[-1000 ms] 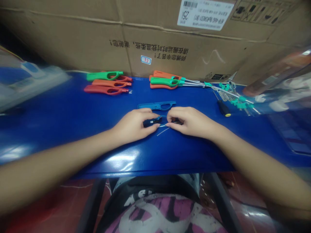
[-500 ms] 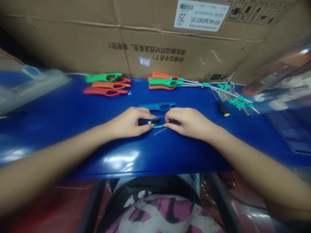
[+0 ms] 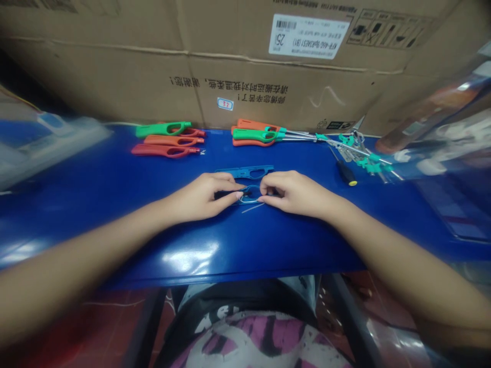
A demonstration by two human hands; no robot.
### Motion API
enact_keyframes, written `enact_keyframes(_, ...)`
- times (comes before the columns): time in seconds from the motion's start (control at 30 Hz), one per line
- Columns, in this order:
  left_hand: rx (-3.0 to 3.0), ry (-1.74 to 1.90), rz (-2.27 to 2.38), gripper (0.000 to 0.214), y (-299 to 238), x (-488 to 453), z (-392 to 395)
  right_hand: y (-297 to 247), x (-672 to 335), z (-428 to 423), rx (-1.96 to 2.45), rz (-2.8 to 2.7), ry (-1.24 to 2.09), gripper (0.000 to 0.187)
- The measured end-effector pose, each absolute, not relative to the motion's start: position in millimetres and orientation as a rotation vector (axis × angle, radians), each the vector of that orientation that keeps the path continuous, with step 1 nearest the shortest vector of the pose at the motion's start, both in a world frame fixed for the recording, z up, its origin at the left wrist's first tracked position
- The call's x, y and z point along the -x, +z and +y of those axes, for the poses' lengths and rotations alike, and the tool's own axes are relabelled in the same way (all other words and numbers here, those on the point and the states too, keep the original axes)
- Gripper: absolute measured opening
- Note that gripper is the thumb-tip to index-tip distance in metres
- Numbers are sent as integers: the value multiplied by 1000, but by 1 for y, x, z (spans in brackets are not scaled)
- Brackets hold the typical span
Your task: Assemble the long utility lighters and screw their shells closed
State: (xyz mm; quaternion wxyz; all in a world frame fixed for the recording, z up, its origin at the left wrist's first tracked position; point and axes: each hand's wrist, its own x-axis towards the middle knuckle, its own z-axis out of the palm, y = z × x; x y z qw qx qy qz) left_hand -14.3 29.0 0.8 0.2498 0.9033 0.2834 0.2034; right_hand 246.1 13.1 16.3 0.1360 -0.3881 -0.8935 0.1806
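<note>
On the blue table, my left hand pinches the left part of a blue lighter shell half, thumb and forefinger at its inner parts. At the shell's other end my right hand is closed, thumb and fingertips gripping it by the trigger loop. A small black part and a thin pale wire show between the hands; the rest is hidden by fingers. A second blue shell half lies just beyond. Below the held shell, a thin wire or rod slants across the tabletop.
Green, orange and red lighter handles lie at the back left. Lighters with metal tubes lie back centre. To the right are a screwdriver and a pile of metal and teal parts. A cardboard box stands behind.
The camera view has tilted slightly upward. My left thumb and fingers have shifted a little on the inner parts; a white bit seen there before is now covered. My right hand keeps its grip.
</note>
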Motion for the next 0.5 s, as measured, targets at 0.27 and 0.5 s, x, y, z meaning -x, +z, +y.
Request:
enact_keyframes(0.27,-2324,616,828,31,-4,12,30,17,-247,13,1115,-2588,541,13)
enact_keyframes(0.5,-2252,594,808,31,-2,12,31,18,-249,12,1113,-2612,509,11)
